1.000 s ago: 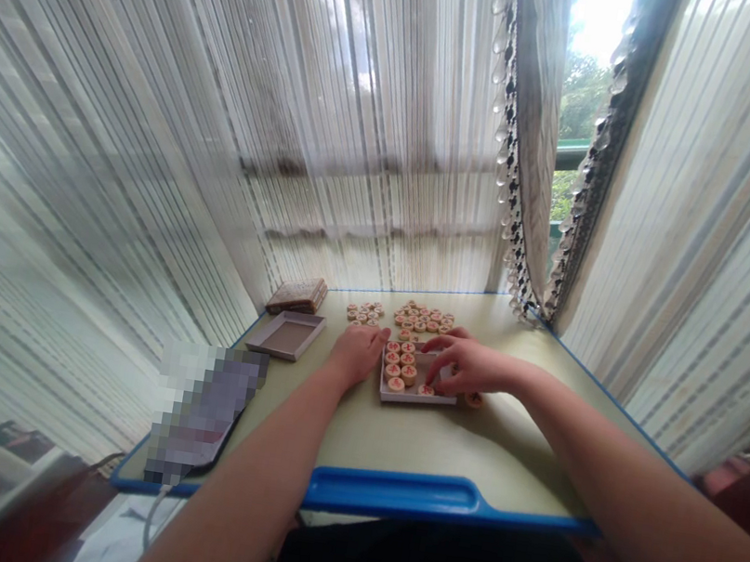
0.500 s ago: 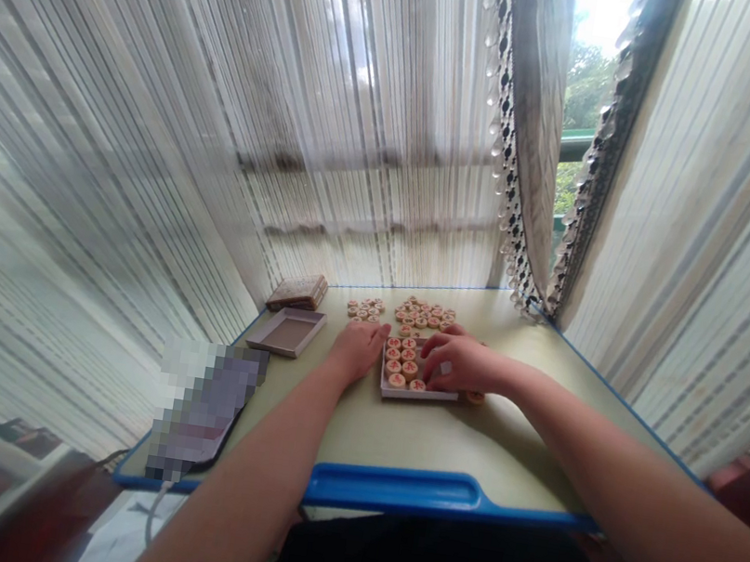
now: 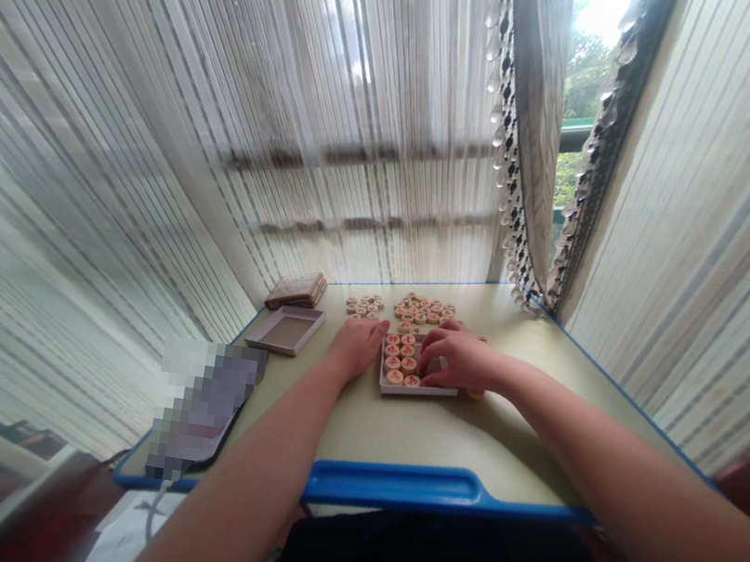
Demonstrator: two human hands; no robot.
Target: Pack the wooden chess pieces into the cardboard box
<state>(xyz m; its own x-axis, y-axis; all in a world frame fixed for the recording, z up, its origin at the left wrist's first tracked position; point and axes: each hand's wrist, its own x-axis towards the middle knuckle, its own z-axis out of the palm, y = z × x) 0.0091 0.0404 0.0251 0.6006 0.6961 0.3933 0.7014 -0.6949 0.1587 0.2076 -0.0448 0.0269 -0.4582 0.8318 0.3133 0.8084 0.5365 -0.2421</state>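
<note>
A shallow white box (image 3: 418, 393) holds two columns of round wooden Chinese chess pieces (image 3: 409, 363) with red characters along its left side. Next to the box's left wall, my left hand (image 3: 357, 346) rests with its thumb stretched toward the corner; its other fingers are partly hidden. Over the box's right part, my right hand (image 3: 461, 355) is bent downward, with a gap between thumb and fingers and no piece visible in it. Its lowest fingertip is close to the front piece (image 3: 412, 381) of the second column.
Behind the box lie two clusters of chess pieces, a larger one (image 3: 423, 310) and a smaller one (image 3: 366, 306). At left are an empty box tray (image 3: 287, 329), a patterned box or book (image 3: 296, 289) and a blurred-out device (image 3: 206, 416) with a cable. The table has a blue rim (image 3: 397, 486).
The front piece of the second column has shifted slightly left, closer to its neighbour. My right hand's fingers have moved a little; my left hand stays by the box. The view has shifted slightly.
</note>
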